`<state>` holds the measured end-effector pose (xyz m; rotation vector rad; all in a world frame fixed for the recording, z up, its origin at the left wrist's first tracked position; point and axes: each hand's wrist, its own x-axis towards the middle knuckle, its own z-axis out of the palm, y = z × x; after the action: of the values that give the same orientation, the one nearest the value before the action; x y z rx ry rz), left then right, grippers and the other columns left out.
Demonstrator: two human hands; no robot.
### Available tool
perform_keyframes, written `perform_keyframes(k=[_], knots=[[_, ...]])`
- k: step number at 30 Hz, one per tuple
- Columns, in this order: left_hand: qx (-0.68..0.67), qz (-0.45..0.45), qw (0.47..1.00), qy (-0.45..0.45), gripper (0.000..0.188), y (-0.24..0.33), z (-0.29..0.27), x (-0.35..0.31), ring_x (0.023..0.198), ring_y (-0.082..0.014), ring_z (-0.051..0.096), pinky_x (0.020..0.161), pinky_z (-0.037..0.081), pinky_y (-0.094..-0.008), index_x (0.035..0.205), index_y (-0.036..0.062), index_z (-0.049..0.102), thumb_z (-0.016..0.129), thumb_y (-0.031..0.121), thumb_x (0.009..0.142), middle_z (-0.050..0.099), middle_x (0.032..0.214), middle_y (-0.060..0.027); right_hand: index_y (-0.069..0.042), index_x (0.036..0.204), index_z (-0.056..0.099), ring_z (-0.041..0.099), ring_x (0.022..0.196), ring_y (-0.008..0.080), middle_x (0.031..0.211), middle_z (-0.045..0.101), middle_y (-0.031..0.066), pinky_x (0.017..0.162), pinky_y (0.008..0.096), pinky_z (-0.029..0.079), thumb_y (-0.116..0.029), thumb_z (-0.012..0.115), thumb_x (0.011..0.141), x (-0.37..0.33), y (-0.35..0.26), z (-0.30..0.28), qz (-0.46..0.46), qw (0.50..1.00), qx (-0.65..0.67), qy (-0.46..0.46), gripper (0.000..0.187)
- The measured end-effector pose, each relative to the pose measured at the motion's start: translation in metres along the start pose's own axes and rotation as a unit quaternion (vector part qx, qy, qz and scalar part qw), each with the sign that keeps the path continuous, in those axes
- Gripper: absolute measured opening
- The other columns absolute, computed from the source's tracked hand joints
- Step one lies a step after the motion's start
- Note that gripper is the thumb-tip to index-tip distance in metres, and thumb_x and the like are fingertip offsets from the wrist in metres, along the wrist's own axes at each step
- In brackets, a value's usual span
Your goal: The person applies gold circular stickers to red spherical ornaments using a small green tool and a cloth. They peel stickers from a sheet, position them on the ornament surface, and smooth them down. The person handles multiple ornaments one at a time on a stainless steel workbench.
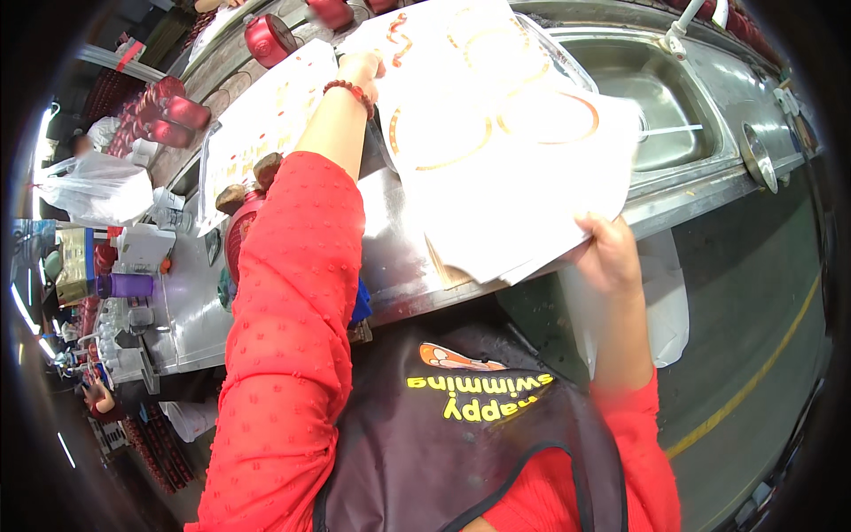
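A stack of white sheets (532, 168) printed with orange-gold rings lies on the steel counter, its near corner reaching over the front edge. My right hand (610, 253) pinches the sheets at their near right corner, where the layers fan slightly apart. Across at the far left edge of the stack is my left hand (362, 71), fingers curled closed; what they hold is hidden. A red beaded bracelet (349, 92) circles that wrist. Left of my left forearm lies another white sheet (275, 111) with small gold and red prints.
A steel sink (651, 102) is set in the counter at the right, with a metal bowl (758, 158) beside it. Red glossy pots (269, 40) stand along the back. At the left are a plastic bag (97, 191) and a purple cup (128, 285).
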<state>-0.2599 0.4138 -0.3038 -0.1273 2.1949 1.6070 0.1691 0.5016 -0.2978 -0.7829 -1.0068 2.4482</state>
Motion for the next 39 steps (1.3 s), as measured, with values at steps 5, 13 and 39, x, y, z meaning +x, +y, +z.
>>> perform_keyframes(k=[5,13,39], knots=[[0.104,-0.026,0.994,-0.022,0.050,0.006,-0.007,0.008,0.124,-0.0375,0.060,0.104,0.049,-0.0473,0.135,-0.0082,0.056,0.067,0.013,0.091,0.057,0.143,-0.0255,0.011,0.122,0.059,0.072,0.076,0.0215,0.101,0.072,0.0166,0.059,0.0332,0.060,-0.026,0.062,0.101,-0.026,-0.036,-0.019,0.100,0.968,-0.185,-0.137,0.042],[0.256,0.045,0.959,-0.112,0.064,0.057,-0.033,-0.048,0.146,-0.0419,0.041,0.116,0.041,-0.0494,0.150,-0.0030,0.045,0.066,0.022,0.095,0.034,0.163,-0.0237,0.002,0.101,0.068,0.067,0.075,0.0257,0.084,0.071,0.0160,0.071,0.0355,0.052,-0.030,0.059,0.103,0.053,-0.119,-0.042,-0.226,0.669,-0.702,0.094,0.034],[0.174,0.348,0.905,0.171,0.013,-0.114,-0.304,-0.260,0.095,-0.0206,0.066,0.089,0.051,-0.0321,0.107,0.0021,0.070,0.065,0.009,0.096,0.071,0.102,-0.0096,0.000,0.138,0.060,0.062,0.086,0.0226,0.111,0.064,0.0156,0.080,0.0353,0.051,-0.006,0.063,0.096,0.130,-0.081,0.047,-0.341,0.569,-0.744,-0.082,0.042]])
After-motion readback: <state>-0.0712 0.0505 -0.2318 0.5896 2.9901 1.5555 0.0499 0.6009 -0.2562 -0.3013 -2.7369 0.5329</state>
